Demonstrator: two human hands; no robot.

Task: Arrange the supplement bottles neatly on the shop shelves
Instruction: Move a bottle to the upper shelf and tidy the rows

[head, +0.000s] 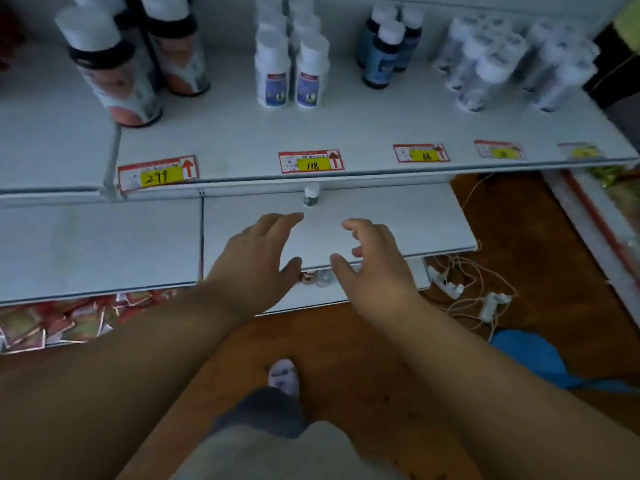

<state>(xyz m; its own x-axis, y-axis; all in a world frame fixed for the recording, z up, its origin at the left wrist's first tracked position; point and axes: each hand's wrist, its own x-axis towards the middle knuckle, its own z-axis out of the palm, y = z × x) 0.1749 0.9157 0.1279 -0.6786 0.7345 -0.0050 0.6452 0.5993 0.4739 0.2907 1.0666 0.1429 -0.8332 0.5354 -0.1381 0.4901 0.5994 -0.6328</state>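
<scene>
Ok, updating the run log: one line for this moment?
left hand open | right hand open | both over middle shelf | small bottle untouched

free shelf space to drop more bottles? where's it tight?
Top shelf: a bare strip along the front, behind the price tags, and a gap between the white-capped bottles and the dark blue bottles. Middle shelf is bare except one small bottle. The clear bottles at right are crowded.
</scene>
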